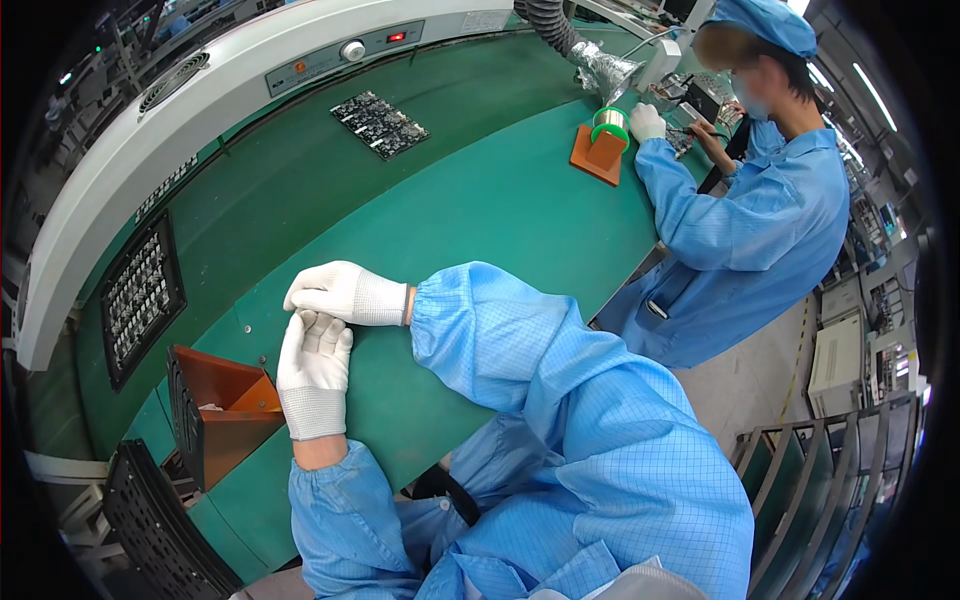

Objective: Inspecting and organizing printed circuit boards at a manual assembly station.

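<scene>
Both hands gloved in white, resting on the green surface (480, 210). Left hand (313, 375) lies flat, fingers together and pointing away from the person. Right hand (345, 293) comes across from the right, fingers loosely curled over the left fingertips (318, 322), touching them. Looks like the right is tugging or seating the left glove at the tips; nothing else is held in either hand.

Just left of the left hand: an orange-brown bin (225, 410), open side up. Beyond that bin, further left, a black tray (140, 295) full of small parts. Well ahead of the hands, a dark circuit board panel (380, 124) lies on the surface. Far ahead and to the right, a co-worker in blue (760, 210) works by a solder spool (610, 125) on an orange stand.

To do the glove fix well, my judgement: pinch only the fabric at each tip, pull one finger at a time, keep the left hand flat and still. Keep the cuff over the wrist; a strip of bare skin shows between cuff and sleeve (330, 500). Stay off the bin edge.
</scene>
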Motion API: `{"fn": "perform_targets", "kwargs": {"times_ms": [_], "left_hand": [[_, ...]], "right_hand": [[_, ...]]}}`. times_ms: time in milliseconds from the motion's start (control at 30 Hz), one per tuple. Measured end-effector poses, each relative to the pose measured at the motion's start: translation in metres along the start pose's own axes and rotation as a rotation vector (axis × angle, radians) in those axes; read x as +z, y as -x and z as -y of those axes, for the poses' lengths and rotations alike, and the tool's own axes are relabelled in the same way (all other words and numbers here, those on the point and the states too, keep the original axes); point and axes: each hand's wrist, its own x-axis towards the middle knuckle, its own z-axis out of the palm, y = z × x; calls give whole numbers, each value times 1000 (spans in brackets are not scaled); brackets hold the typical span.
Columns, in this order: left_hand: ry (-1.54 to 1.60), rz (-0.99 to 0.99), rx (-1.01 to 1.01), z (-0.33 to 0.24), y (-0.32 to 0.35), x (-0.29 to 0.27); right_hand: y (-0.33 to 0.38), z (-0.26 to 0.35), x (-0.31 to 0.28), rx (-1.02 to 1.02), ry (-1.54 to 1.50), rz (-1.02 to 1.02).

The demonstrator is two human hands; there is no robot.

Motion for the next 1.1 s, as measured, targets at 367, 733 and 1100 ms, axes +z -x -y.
{"fn": "perform_targets", "kwargs": {"times_ms": [367, 733, 1100], "left_hand": [[11, 8, 0, -6, 2, -5], [18, -9, 3, -13, 5, -6], [13, -13, 9, -11, 5, -6]], "right_hand": [[-1, 3, 5, -10, 33, 26], [-6, 4, 11, -7, 36, 34], [-4, 5, 13, 0, 19, -7]]}}
